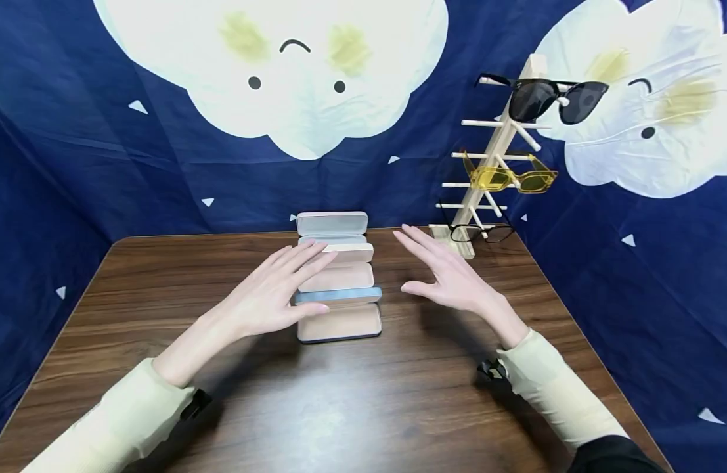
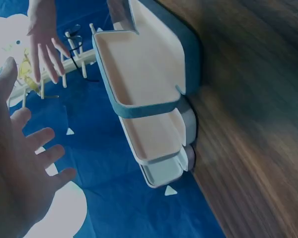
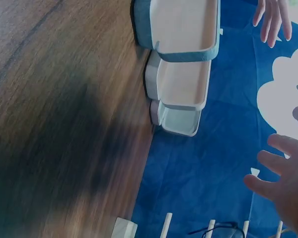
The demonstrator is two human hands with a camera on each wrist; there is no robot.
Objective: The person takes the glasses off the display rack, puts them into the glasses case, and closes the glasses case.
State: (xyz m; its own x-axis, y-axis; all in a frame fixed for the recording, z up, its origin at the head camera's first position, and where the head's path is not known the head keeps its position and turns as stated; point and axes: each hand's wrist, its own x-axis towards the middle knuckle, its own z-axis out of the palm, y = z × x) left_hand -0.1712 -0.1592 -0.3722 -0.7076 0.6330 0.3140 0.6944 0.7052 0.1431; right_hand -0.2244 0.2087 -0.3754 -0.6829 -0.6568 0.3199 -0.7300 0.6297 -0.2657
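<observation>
Cases (image 1: 342,278), three lying lids-up in a row at twelve o'clock on the counter (image 1: 339,384), look light, stiff-shelled and easiest pinched by their short ends, with left grip (image 1: 274,289) at their nine o'clock and right grip (image 1: 448,272) at three both spread, holding nothing.

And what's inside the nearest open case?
Only pale lining shows inside the nearest case. In the head view, the left hand covers a back corner, so that bit is hidden there.

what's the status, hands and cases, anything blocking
Left hand, right hand empty, fingers extended. Three glasses cases open, lined up. Wooden rack to their right, clear of them.
</observation>
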